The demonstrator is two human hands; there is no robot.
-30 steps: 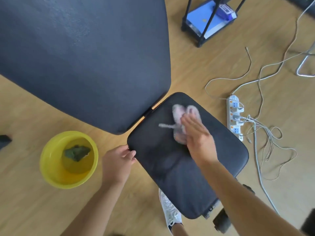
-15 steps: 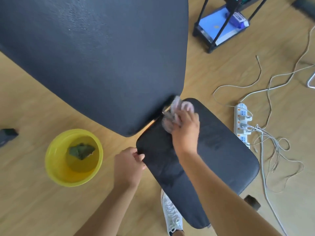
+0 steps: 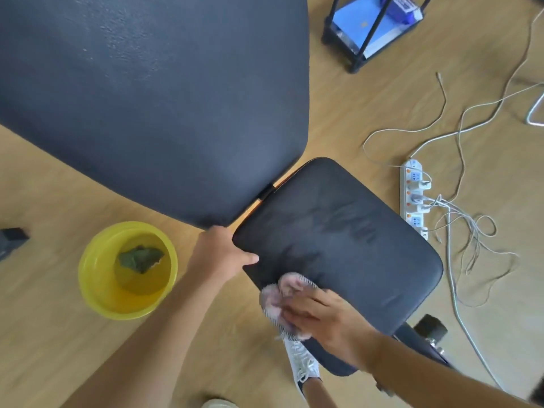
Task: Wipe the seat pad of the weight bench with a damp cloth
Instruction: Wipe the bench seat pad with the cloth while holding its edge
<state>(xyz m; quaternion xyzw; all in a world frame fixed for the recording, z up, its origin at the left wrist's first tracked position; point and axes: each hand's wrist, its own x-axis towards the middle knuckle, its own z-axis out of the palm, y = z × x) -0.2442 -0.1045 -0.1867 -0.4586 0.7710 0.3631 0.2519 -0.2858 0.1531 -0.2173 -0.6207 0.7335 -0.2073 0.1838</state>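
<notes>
The black seat pad point(image 3: 347, 240) of the weight bench fills the middle of the view, with damp streaks across its surface. My right hand point(image 3: 326, 322) presses a pink and white cloth point(image 3: 279, 301) against the pad's near left edge. My left hand point(image 3: 220, 254) grips the pad's left corner, thumb on top. The large dark back pad point(image 3: 153, 98) rises at the upper left, meeting the seat pad at a narrow gap.
A yellow basin point(image 3: 97, 290) with water and a green cloth point(image 3: 139, 259) stands on the wooden floor at the left. A white power strip point(image 3: 413, 192) and loose white cables point(image 3: 471, 231) lie at the right. A black rack point(image 3: 357, 39) holds blue items. My white shoe point(image 3: 301, 363) shows below.
My right hand has dragged the cloth from the pad's far edge by the back pad down to its near left edge. My left hand stays on the left corner.
</notes>
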